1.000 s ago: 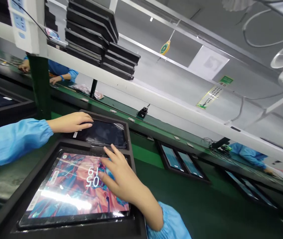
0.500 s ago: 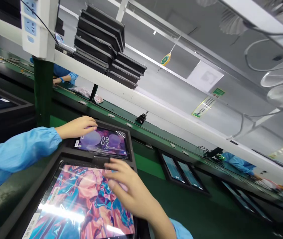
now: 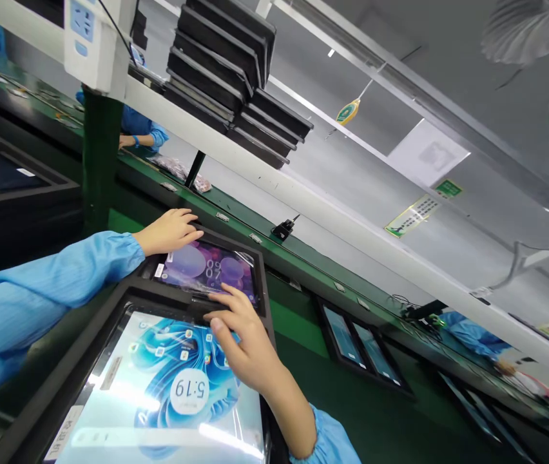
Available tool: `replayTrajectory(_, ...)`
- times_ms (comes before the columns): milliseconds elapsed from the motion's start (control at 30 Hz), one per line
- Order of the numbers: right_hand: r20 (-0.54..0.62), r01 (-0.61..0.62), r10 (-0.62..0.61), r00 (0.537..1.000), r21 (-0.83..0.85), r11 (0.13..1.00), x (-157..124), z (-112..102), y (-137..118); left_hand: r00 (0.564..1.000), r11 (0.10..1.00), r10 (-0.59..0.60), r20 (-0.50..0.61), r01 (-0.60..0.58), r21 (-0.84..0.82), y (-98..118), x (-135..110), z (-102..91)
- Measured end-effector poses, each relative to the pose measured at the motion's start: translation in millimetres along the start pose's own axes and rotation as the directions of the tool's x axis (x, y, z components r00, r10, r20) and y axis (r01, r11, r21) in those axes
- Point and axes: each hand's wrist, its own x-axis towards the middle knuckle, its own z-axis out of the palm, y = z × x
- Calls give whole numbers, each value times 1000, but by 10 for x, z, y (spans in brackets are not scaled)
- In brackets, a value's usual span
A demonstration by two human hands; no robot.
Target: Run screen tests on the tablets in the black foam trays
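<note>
Two tablets lie in a black foam tray (image 3: 124,293) on the green belt. The near tablet (image 3: 158,399) shows a blue home screen with a clock. The far tablet (image 3: 209,270) shows a purple lock screen. My left hand (image 3: 171,231) rests curled over the far tablet's upper left corner, fingers on its edge. My right hand (image 3: 240,332) hovers with fingers spread over the strip between the two tablets, fingertips touching the far tablet's lower edge. Both arms wear blue sleeves.
A stack of black trays (image 3: 236,77) sits on the white overhead shelf (image 3: 303,187). A power strip (image 3: 93,38) hangs beside a green post (image 3: 100,161). More tablets in trays (image 3: 356,335) lie further along the belt. Other workers' blue sleeves show at far left (image 3: 142,132) and right (image 3: 472,325).
The far tablet's screen lit up from dark to a purple lock screen. The near tablet went from a colourful lock screen to a blue home screen. My right hand slid up toward the far tablet.
</note>
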Motion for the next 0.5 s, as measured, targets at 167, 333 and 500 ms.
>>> replayTrajectory(167, 227, 14, 36, 973, -214, 977, 112, 92, -87, 995, 998, -58, -82, 56, -31, -73, 11, 24)
replayTrajectory(333, 251, -43, 119, 961, -290, 956, 209, 142, -142, 990, 993, -85, -114, 75, -92, -75, -17, 2)
replayTrajectory(500, 274, -78, 160, 948, -287, 955, 236, 146, -160, 977, 983, -84, -198, 48, -176, 134, -229, -107)
